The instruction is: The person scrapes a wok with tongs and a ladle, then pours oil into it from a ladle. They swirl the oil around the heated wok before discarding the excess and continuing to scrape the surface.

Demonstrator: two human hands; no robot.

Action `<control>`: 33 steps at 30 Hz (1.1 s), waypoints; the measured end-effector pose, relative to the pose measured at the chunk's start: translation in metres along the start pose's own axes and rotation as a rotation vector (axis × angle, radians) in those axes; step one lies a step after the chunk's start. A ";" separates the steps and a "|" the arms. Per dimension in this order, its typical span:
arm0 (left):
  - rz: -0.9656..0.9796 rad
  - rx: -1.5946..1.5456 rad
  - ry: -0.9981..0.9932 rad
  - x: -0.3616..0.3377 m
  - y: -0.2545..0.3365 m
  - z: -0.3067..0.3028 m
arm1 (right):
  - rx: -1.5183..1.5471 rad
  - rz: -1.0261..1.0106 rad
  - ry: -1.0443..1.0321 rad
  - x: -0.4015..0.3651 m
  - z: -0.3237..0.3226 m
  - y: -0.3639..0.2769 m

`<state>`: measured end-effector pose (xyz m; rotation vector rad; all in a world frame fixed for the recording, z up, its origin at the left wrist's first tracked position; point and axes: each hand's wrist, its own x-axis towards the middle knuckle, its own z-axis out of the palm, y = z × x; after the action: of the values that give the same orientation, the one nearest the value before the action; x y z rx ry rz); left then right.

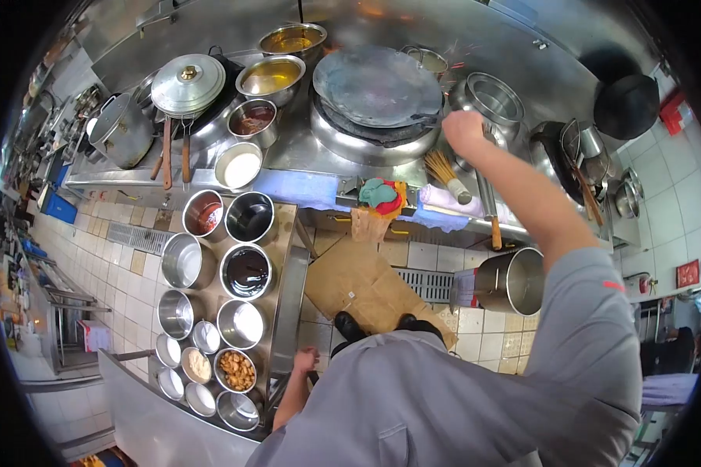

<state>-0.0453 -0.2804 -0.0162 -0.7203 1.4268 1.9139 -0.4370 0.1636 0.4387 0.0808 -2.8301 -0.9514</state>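
My right hand is closed in a fist just right of the wide grey wok on the round burner. Whatever the fist may hold is hidden. Close below it lie a bamboo brush and a long metal tool with a wooden handle. My left hand hangs low beside the steel trolley, its fingers curled and nothing visible in them. Metal pots on that trolley hold dark sauce, red sauce and brown chunks of food.
Along the stove at left are a lidded pot, bowls of yellow oil and a pot of white contents. Colored cloths sit on the stove's front edge. A tall pot stands at right. Cardboard covers the floor.
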 end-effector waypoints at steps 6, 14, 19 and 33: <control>-0.001 0.410 0.200 -0.023 0.071 0.053 | 0.225 0.085 -0.063 -0.021 0.033 0.011; 0.171 0.470 -0.055 -0.020 0.132 0.157 | 0.296 0.020 0.077 -0.095 0.003 0.056; 0.284 0.109 -0.301 -0.060 0.240 0.332 | 1.304 0.109 -0.089 -0.160 0.049 -0.018; 0.559 0.636 0.328 -0.023 0.331 0.360 | 1.043 0.729 0.157 -0.241 0.248 -0.007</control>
<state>-0.3011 -0.0065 0.2984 -0.3483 2.4867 1.5768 -0.2394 0.3300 0.2081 -0.6584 -2.5228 0.6430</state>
